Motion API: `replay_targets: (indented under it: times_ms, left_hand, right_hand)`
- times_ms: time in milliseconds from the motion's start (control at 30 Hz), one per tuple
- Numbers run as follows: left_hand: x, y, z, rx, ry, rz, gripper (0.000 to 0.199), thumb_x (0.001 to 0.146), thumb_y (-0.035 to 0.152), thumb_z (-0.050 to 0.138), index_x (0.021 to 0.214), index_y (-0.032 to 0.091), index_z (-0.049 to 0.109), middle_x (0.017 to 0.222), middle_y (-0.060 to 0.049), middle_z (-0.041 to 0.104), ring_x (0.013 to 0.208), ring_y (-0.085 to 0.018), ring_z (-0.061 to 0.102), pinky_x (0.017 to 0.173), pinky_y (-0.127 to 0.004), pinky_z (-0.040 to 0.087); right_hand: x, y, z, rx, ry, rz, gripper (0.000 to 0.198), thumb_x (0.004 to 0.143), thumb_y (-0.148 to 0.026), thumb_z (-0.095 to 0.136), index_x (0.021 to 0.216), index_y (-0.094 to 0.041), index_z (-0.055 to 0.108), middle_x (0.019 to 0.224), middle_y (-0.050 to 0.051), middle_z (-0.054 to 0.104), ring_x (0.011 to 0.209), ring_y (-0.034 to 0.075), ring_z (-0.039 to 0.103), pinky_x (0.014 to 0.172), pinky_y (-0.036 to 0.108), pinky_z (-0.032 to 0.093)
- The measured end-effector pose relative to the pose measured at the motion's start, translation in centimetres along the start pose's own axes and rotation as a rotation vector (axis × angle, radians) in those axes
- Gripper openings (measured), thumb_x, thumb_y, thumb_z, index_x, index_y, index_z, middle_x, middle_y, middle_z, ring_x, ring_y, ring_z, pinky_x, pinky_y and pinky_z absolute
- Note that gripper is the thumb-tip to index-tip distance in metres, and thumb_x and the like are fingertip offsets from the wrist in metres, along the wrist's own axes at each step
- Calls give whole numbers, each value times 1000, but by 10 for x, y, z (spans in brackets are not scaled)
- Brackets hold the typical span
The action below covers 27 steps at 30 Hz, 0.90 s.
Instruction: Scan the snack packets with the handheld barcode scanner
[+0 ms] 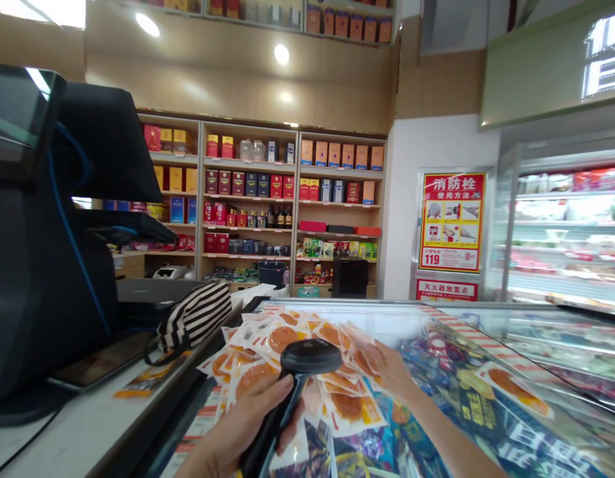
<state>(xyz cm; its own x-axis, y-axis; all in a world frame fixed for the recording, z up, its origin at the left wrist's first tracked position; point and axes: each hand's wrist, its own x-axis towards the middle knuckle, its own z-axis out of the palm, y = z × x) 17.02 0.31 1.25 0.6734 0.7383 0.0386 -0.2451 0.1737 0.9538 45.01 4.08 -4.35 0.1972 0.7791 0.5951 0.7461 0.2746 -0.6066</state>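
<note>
My left hand [252, 418] is wrapped around the handle of a black barcode scanner [310, 358], its head above a pile of flat snack packets [282, 338]. The packets are clear and white, each with a round orange-brown piece inside. At the right side of the pile, my right hand [387, 368] has its fingers closed on the edge of one snack packet [359, 352]; both are somewhat blurred. The pile lies on the glass top of a chest freezer [381, 315].
Colourful bags show through the freezer glass, and a single packet [519, 388] lies at right. To the left stand a black checkout terminal [43, 265] and a striped pouch [200, 315]. Shelves [250, 162] of boxes line the back; a lit display fridge [570, 232] stands right.
</note>
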Motion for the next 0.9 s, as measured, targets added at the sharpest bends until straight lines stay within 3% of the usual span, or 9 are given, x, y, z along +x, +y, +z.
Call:
replay_targets:
  times_ms: [133,233,467,733,900]
  left_hand:
    - [2,-7,7,24,-26,-22,28,69,42,49,71,14,48,57,0,49,39,-6,42,37,-18,30]
    - [3,-12,12,38,-12,-14,29,68,44,49,68,14,48,59,-1,50,40,-6,42,38,-18,30]
    - [-1,-18,27,83,-54,-93,29,67,44,50,66,15,50,54,0,50,38,-6,42,38,-18,29]
    - [-1,-21,34,168,-119,-39,32,70,45,46,66,14,51,47,1,47,37,-6,40,39,-18,26]
    - [2,-22,30,190,-151,-41,31,68,45,48,71,14,49,51,1,48,38,-5,40,40,-18,25]
  right_hand:
    - [-7,20,-25,132,131,225,41,74,-47,31,76,-15,56,69,7,63,69,21,57,61,29,44]
    - [-7,30,-37,241,201,318,40,71,-48,35,79,-15,54,69,6,63,73,22,57,62,30,45]
    - [-5,26,-43,599,211,525,33,66,-47,42,82,-19,48,76,4,62,73,19,58,58,30,47]
    - [-7,14,-44,628,208,553,33,65,-45,43,85,-18,48,75,5,62,72,19,58,59,32,47]
    - [-5,17,-43,483,185,554,33,69,-48,35,83,-21,46,80,6,62,70,18,59,52,29,47]
